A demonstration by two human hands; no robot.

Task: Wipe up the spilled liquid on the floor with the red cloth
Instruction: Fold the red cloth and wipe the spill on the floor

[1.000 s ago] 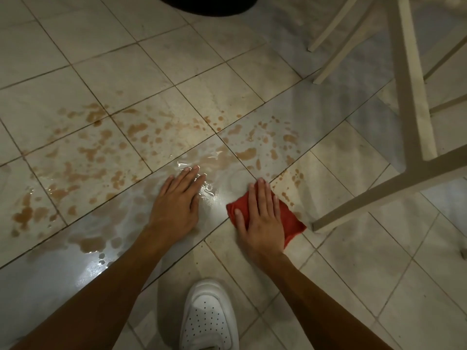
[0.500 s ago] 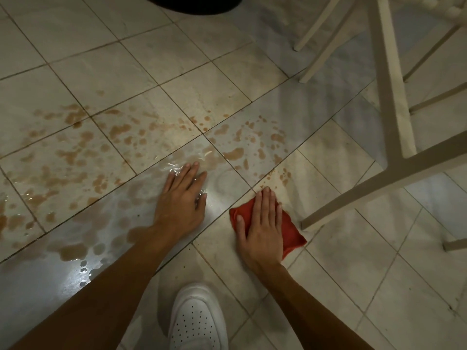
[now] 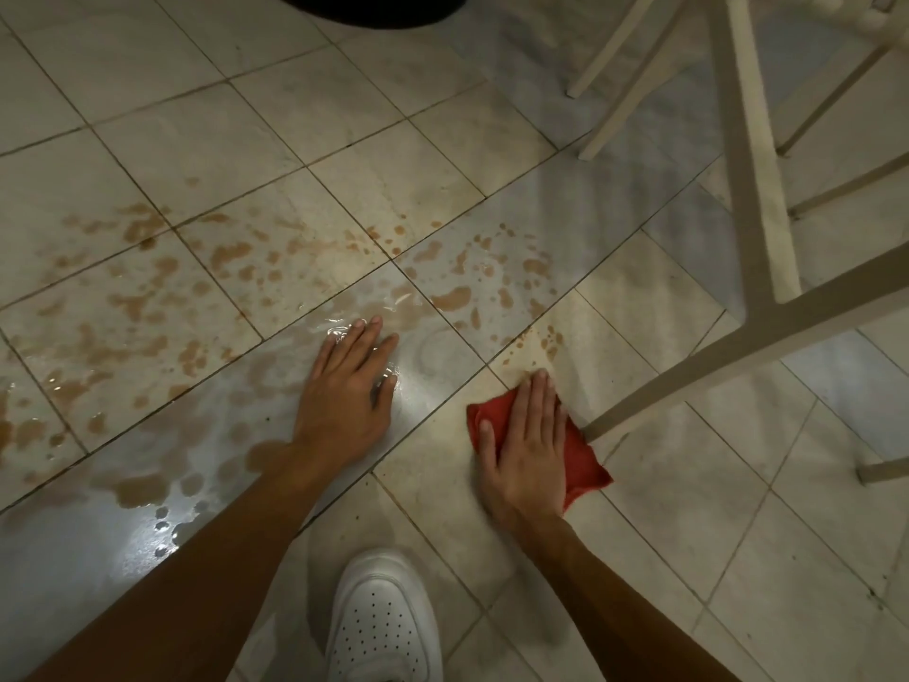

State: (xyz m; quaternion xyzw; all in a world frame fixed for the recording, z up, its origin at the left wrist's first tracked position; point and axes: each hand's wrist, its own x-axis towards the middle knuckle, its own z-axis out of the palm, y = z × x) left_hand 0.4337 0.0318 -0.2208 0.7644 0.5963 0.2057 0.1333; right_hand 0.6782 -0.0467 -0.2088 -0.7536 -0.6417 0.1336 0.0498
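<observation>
Stood with a white shoe (image 3: 383, 627) on the tiled floor (image 3: 688, 534). Pressed the red cloth (image 3: 583, 460) flat under the right hand (image 3: 529, 445), fingers (image 3: 538, 401) straight, just beside a white chair leg (image 3: 738, 366). Rested the left hand (image 3: 347, 391), fingers released, on wet tile. Saw brown spilled liquid (image 3: 133, 307) spattered beyond.

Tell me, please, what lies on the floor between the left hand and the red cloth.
Only bare floor: in the head view, a wet, shiny patch beside the left hand, one grout line, then duller tile up to the red cloth.
</observation>
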